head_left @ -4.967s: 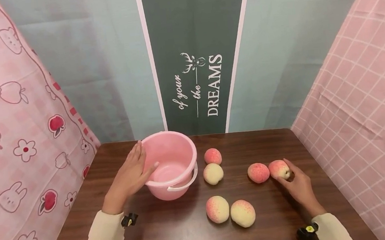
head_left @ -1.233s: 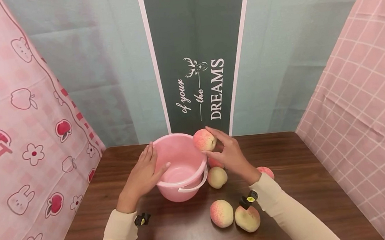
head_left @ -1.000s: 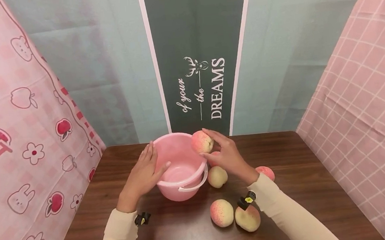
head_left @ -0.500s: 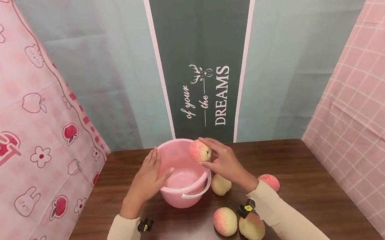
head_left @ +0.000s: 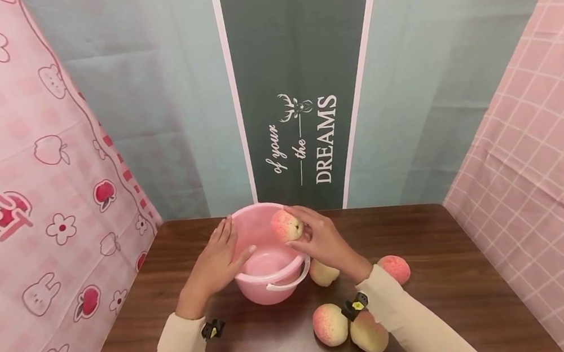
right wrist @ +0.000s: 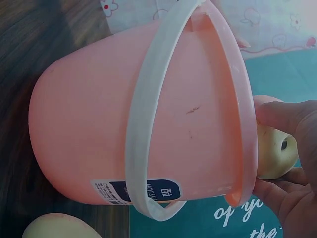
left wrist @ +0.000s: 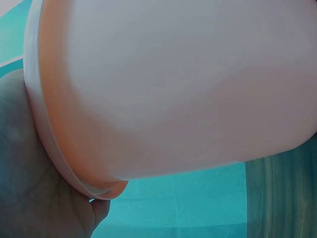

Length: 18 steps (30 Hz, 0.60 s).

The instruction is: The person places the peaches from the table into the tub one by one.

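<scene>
A pink bucket [head_left: 262,291] with a white handle [head_left: 292,282] stands on the table in the head view. My left hand [head_left: 216,261] rests against its left rim with fingers straight, the thumb reaching over the edge; the left wrist view shows the palm [left wrist: 29,163] along the rim. With thumb and fingers, my right hand [head_left: 326,245] pinches a red-and-cream peach [head_left: 285,225] over the bucket's right rim. In the right wrist view this peach [right wrist: 275,153] shows just beyond the rim. No other peach shows in the visible part of the bucket's inside.
Near the bucket's right side lies a cream peach [head_left: 324,274], partly hidden by my right hand. Closer in are two peaches, one red-speckled [head_left: 330,325] and one paler [head_left: 369,333] under my right wrist. A red peach [head_left: 394,269] lies right of my forearm. Cloth hangs behind the wooden table [head_left: 449,273].
My right hand took the peach from the table's right side and carried it left to the bucket. Over the last second it edged further over the rim. The left hand stays on the bucket.
</scene>
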Tool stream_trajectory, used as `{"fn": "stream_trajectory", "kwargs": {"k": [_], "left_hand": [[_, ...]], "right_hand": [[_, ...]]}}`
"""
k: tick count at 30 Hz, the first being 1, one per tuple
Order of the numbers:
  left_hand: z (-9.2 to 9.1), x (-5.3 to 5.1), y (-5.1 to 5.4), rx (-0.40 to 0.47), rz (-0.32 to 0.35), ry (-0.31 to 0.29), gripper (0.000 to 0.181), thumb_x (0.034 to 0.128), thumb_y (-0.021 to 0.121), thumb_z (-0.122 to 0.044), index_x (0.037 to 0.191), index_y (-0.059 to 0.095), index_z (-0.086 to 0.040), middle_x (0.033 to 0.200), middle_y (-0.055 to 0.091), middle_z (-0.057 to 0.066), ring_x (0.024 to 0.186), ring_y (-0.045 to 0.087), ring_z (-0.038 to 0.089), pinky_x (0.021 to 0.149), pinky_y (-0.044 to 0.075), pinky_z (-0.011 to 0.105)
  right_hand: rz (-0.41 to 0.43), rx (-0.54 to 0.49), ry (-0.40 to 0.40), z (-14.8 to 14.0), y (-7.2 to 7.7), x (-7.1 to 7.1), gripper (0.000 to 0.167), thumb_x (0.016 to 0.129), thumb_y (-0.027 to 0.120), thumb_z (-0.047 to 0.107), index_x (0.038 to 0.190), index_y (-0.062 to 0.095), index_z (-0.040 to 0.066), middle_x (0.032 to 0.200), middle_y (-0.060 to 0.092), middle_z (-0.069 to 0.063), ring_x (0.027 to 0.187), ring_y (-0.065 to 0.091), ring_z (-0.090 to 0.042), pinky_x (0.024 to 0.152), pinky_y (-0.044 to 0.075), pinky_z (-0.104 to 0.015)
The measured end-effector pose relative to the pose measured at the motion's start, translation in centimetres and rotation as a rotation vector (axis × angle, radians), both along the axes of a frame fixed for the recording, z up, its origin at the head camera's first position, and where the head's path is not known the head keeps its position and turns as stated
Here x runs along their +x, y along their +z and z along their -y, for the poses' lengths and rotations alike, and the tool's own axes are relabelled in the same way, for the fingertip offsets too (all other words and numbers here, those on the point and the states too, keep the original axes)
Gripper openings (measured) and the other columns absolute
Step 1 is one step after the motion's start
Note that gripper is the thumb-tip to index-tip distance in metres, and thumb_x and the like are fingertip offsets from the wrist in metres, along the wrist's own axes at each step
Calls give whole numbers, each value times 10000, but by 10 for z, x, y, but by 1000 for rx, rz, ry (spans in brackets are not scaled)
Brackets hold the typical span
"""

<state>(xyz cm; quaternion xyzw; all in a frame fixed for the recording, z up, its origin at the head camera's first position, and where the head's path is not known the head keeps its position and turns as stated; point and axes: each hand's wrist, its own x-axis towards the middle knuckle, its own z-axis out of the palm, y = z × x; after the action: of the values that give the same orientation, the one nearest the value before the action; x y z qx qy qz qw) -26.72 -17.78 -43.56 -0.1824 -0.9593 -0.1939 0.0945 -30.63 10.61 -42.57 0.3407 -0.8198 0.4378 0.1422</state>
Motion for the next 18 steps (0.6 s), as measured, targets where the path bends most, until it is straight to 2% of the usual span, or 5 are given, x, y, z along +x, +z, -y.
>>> {"fn": "stream_trajectory", "kwargs": {"k": [13,18], "left_hand": [[0,0,3,-5,4,-2,854,1029,422,-584,1570,251,55,1665,151,217,1546,120,381,1240,156,508],[0,0,1,-4,4,-5,851,1032,422,-578,1568,250,60,1662,157,225,1544,130,385,1241,155,503]], "right_hand": [[-16,113,42,9,6,0,752,786,891,126,1462,562,111,1455,571,-57,1277,572,-215,967,550,-349],[-55,133,19,10,3,2,508,852,819,82,1329,658,20,1324,663,-119,1187,640,-246,970,552,-370]]}}
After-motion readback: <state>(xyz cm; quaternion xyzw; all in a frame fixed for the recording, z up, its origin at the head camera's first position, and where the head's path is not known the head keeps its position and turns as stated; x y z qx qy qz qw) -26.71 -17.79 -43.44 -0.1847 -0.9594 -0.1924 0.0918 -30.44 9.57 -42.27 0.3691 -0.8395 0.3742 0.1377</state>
